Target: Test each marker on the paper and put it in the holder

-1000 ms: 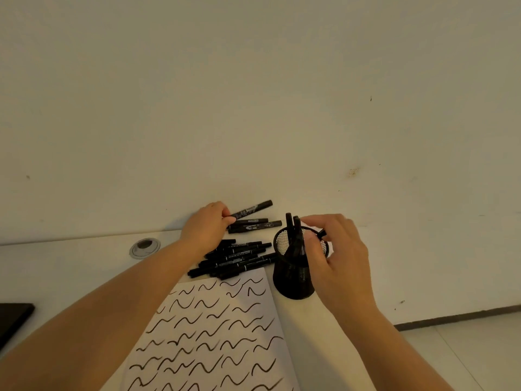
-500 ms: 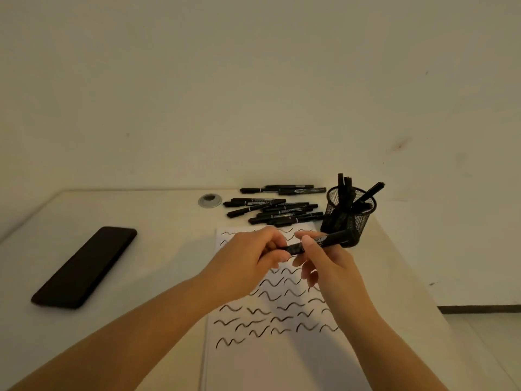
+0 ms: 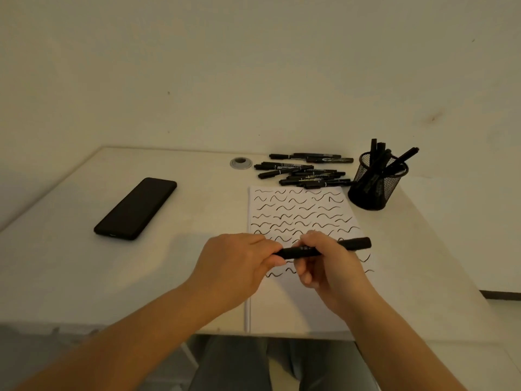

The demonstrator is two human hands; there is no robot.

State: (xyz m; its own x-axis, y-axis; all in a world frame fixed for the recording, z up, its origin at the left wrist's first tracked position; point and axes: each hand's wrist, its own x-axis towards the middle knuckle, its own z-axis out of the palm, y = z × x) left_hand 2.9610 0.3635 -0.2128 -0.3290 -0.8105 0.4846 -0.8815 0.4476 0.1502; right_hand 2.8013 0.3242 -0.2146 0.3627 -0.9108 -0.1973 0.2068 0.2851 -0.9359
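Note:
Both hands hold one black marker [image 3: 303, 251] level above the paper [image 3: 296, 303]. My left hand [image 3: 239, 263] grips its left end. My right hand [image 3: 329, 263] grips its middle, and the right end sticks out past my fingers. The white paper carries rows of black wavy test strokes. Beyond its far edge lies a pile of several black markers [image 3: 306, 170]. To the right of the pile stands the black mesh holder [image 3: 372, 190] with several markers upright in it.
A black phone [image 3: 136, 208] lies face down on the left of the white table [image 3: 84, 263]. A grey cable grommet [image 3: 240, 162] sits near the wall. The table's right edge runs close past the holder. My lap shows below the near edge.
My left hand brought a marker from the pile down over the paper. My right hand left the holder and joined it on the marker. The view has tilted downward.

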